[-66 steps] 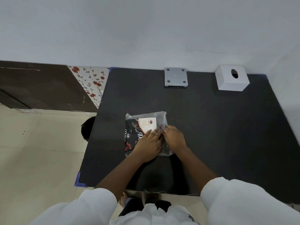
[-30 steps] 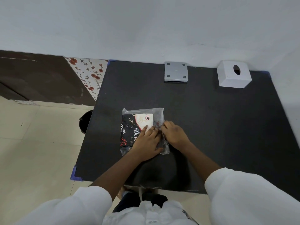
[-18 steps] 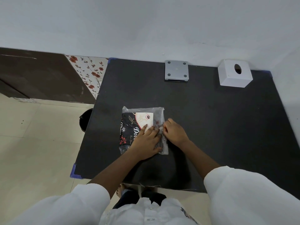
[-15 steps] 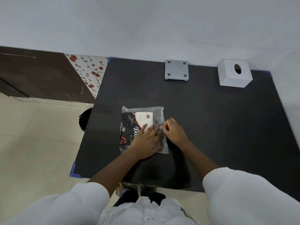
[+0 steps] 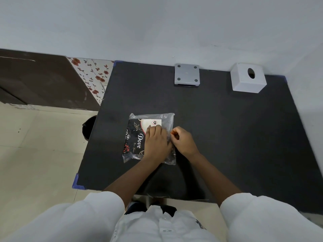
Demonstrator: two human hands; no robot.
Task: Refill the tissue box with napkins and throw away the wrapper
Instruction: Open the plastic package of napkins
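Observation:
A napkin pack (image 5: 135,137) in a clear plastic wrapper with a black printed label lies flat near the middle-left of the black table (image 5: 227,128). My left hand (image 5: 156,142) presses flat on the pack's right half, fingers together. My right hand (image 5: 182,140) is beside it, with thumb and fingers pinching the wrapper's right edge. The white cube tissue box (image 5: 247,78), with an oval hole in its top, stands at the table's far right corner, well away from both hands.
A grey metal plate (image 5: 187,74) sits at the table's back edge by the white wall. A dark bin (image 5: 89,127) stands on the tiled floor left of the table. A brown panel and a floral sheet lean behind it.
Both hands have stayed on the pack. My left hand slid slightly up over the label, and my right fingers curled tighter on the wrapper's right edge. The pack has barely shifted.

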